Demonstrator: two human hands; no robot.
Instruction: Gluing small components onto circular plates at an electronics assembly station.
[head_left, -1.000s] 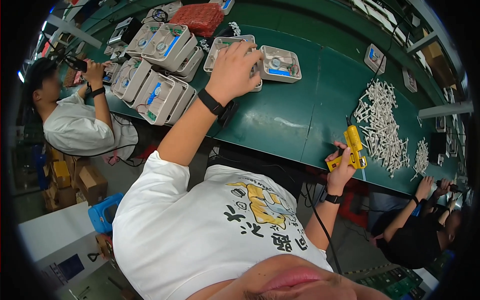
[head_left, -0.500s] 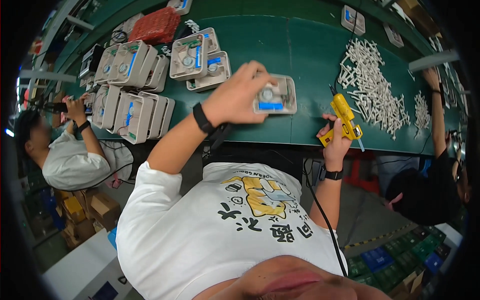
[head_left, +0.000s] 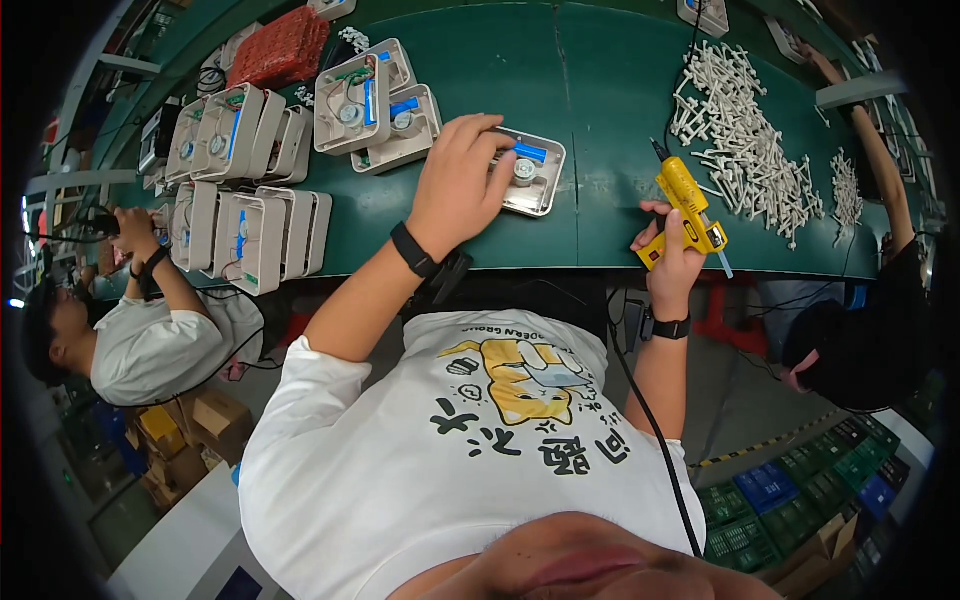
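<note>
My left hand (head_left: 462, 182) grips the left side of a small white plastic housing (head_left: 543, 190), fingers curled over its rim. Inside the housing I see a blue part (head_left: 530, 152) along the far side and a round metallic part (head_left: 524, 172) near the middle; my fingers cover its left end. A yellow glue gun (head_left: 684, 190) is in my right hand (head_left: 672, 262), above the table's near edge. Its dark nozzle points up and away, and a pale glue stick (head_left: 725, 264) pokes out of its rear. Nozzle and housing are apart.
Similar open housings (head_left: 258, 240) stand stacked on the left of the green table (head_left: 610, 90), near a red bundle (head_left: 280, 48). White plastic pieces (head_left: 745, 145) form a heap at right. A black cable (head_left: 640, 410) hangs beside me. Co-workers sit on both sides.
The housing has been turned, so its blue part now lies on the far side instead of the near side. My right hand keeps the glue gun. The right co-worker's arm reaches farther.
</note>
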